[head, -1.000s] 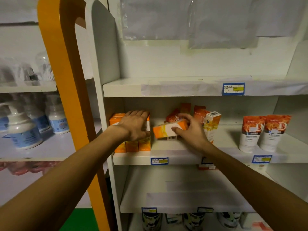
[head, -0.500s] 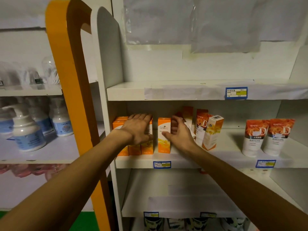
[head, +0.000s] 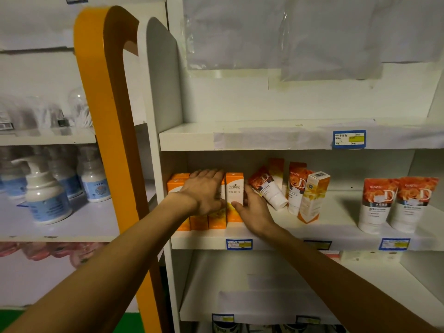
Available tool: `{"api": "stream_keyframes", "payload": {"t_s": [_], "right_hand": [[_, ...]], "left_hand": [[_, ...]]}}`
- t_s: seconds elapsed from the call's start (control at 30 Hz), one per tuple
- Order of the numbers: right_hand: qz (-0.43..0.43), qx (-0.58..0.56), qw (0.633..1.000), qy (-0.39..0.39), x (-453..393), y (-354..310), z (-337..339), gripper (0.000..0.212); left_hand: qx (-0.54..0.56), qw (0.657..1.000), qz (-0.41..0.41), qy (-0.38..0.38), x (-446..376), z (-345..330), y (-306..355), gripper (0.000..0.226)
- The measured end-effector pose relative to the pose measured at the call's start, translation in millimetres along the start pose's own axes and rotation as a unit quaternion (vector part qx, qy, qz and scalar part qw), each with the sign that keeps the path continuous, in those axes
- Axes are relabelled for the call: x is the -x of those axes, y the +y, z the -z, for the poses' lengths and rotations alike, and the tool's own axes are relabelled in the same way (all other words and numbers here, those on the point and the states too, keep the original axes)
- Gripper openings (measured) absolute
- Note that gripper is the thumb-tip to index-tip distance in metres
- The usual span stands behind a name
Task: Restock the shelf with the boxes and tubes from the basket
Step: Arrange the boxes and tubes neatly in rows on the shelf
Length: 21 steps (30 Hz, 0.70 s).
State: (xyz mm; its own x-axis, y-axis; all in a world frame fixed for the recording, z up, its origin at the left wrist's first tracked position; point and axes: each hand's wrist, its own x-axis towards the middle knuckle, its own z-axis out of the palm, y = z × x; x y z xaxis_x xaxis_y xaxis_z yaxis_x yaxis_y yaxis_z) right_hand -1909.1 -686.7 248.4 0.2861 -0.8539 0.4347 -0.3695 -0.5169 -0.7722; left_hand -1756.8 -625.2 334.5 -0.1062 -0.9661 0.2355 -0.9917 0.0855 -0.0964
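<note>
On the shelf, the left hand lies flat with straight fingers on the box row, while the right hand, fingers relaxed, presses the end box against it.

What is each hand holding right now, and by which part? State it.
Nothing is gripped. The left hand rests flat across the row of orange cardboard boxes; the right hand presses the upright orange-and-white box at its lower right side.
</note>
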Motion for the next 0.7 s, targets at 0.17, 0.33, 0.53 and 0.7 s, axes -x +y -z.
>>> {"api": "stream_keyframes", "payload": {"t_s": [0.17, 0.33, 0.53, 0.7], "right_hand": [[-0.004, 0.018, 1.000, -0.007, -2, 0, -4, 0.059], [-0.013, 0.025, 0.999, -0.044, -4, 2, -1, 0.058], [0.007, 0.092, 0.994, 0.064, 2, 22, 6, 0.064], [0.018, 0.301, 0.953, -0.022, 1, 41, 24, 0.056]], "left_hand": [[-0.005, 1.000, 0.000, 0.002, -2, 0, -1, 0.092], [-0.024, 1.000, -0.009, -0.015, -2, 2, -1, 0.097], [-0.007, 1.000, -0.009, -0.012, -2, 1, -1, 0.094], [-0.001, 1.000, -0.007, -0.010, -3, 1, -1, 0.095]]}}
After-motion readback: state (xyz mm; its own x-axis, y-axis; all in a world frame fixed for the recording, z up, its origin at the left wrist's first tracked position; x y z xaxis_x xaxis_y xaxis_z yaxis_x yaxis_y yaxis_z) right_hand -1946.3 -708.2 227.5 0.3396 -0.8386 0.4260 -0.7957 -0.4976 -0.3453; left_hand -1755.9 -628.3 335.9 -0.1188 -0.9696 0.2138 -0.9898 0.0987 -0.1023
